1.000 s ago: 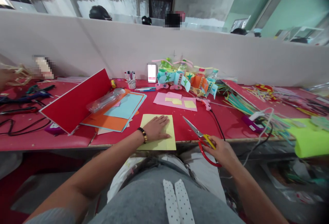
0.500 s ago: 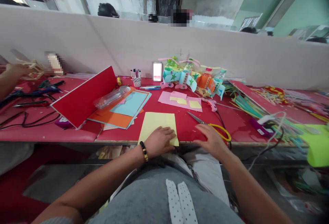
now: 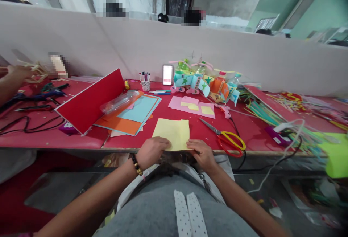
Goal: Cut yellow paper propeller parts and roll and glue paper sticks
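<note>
A pale yellow sheet of paper (image 3: 175, 131) lies at the table's front edge, with a crease or fold along its right side. My left hand (image 3: 152, 151), with a beaded bracelet at the wrist, closes on the sheet's lower left part. At its lower right edge, my right hand (image 3: 202, 152) pinches the paper between thumb and fingers. Just right of that hand lie scissors (image 3: 231, 141) with yellow and red handles, blades pointing away to the left.
Orange and blue sheets (image 3: 138, 110) with a clear plastic bottle (image 3: 119, 102) lie left, beside a leaning red board (image 3: 91, 101). Pink paper (image 3: 176, 104), a glue gun (image 3: 223, 110) and decorated bottle models (image 3: 202, 81) are behind. Another person's hand (image 3: 20, 73) works far left.
My right hand has moved left from beside the scissors to the paper's right edge. My left hand has shifted left along the sheet, whose right side now looks folded.
</note>
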`<action>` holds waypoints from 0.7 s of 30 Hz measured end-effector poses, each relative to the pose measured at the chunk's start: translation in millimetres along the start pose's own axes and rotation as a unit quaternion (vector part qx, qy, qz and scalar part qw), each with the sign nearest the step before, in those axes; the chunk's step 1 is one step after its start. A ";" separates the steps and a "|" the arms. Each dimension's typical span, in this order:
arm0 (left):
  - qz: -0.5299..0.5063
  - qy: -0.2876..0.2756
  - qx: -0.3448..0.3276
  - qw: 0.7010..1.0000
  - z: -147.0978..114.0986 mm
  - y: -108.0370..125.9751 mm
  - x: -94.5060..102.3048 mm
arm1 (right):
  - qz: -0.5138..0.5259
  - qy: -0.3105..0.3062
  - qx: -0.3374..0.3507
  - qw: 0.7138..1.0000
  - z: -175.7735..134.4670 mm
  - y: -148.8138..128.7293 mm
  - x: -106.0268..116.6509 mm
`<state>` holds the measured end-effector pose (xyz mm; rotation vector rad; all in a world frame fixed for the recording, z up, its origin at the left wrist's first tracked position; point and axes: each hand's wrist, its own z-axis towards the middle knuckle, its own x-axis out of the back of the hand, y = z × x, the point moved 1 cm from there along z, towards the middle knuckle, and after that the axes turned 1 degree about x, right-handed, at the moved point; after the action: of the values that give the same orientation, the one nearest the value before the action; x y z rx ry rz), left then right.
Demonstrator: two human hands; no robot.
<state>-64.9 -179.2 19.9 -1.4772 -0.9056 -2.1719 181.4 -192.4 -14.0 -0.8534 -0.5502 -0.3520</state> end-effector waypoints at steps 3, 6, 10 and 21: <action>0.020 0.010 0.026 0.999 -0.8 -10.5 14.9 | 0.028 0.032 -0.032 0.999 -1.6 1.8 -0.4; 0.042 0.009 0.038 0.998 2.8 -17.9 24.2 | 0.054 0.046 -0.064 0.995 -1.7 2.9 -1.8; 0.065 -0.029 0.033 0.997 3.7 -19.3 17.1 | 0.090 0.057 -0.109 0.988 -0.3 -0.3 -0.4; 0.076 0.098 -0.002 0.992 -22.1 -13.7 7.1 | 0.301 0.205 -0.250 0.897 0.0 19.5 7.9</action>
<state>-91.2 -183.9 16.8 -1.2624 -0.6996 -2.1605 197.6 -181.0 -21.2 -1.3522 0.2288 -0.0886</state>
